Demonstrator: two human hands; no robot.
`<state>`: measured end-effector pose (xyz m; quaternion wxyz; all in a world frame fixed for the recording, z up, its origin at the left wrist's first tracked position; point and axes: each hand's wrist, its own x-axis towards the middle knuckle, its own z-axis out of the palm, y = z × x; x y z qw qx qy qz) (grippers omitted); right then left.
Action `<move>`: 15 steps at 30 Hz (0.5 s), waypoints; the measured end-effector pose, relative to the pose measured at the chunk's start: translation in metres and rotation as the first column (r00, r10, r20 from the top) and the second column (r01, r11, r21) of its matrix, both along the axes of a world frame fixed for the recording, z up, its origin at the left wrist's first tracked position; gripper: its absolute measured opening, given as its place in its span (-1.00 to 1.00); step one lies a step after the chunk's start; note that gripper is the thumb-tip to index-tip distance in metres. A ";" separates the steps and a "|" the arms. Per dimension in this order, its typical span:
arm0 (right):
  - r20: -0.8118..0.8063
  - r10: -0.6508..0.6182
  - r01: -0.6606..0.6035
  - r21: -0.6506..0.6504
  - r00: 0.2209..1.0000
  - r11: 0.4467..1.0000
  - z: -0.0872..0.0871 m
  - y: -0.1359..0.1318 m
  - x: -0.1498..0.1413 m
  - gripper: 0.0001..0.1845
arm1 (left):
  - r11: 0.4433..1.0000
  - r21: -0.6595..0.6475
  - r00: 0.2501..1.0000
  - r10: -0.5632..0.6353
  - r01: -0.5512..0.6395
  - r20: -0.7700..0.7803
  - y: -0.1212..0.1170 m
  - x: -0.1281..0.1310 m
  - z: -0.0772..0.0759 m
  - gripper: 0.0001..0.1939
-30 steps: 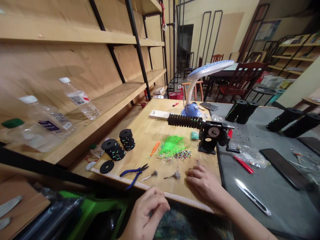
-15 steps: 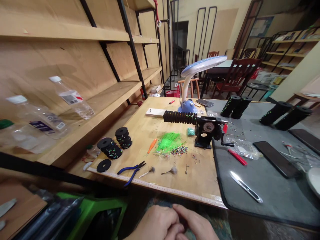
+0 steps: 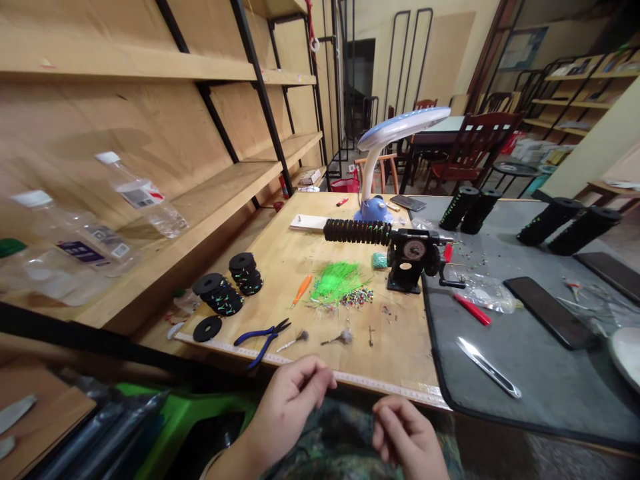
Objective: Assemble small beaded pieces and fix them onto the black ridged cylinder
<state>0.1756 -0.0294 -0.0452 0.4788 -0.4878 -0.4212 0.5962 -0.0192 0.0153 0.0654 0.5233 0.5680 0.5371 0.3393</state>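
My left hand [image 3: 295, 403] hovers just in front of the table's near edge, its thumb and fingertips pressed together and nothing visible between them. Lower and to the right, my right hand [image 3: 410, 437] has its fingers curled in, also with nothing to be seen in it. Closest to the left hand lie blue-handled pliers [image 3: 265, 337] and two small feathery tufts on stems, one grey [image 3: 301, 336] and one beside it [image 3: 345, 336]. A small metal piece [image 3: 371, 336] lies right of them. Behind are bright green strands [image 3: 337, 280], a pile of colourful beads [image 3: 359, 297] and an orange pointed tool [image 3: 302, 291].
A black hand-cranked device [image 3: 407, 260] carries a row of black foam discs [image 3: 357, 231]. Stacked spools [image 3: 219, 293] stand left. A desk lamp [image 3: 374, 210] rises behind. On the grey mat [image 3: 470, 373] lie silver tweezers [image 3: 487, 367], a red pen-like item [image 3: 473, 309] and a phone [image 3: 550, 312].
My hands were together low at the bottom edge. They have come apart: the left moved up and left to the table edge, the right a little to the right.
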 end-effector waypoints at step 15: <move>-0.493 -0.363 0.147 -0.423 0.790 0.894 0.020 -0.004 -0.005 -0.64 | 0.963 -0.107 0.948 -0.219 0.248 0.231 -0.020 0.072 -0.069 -0.88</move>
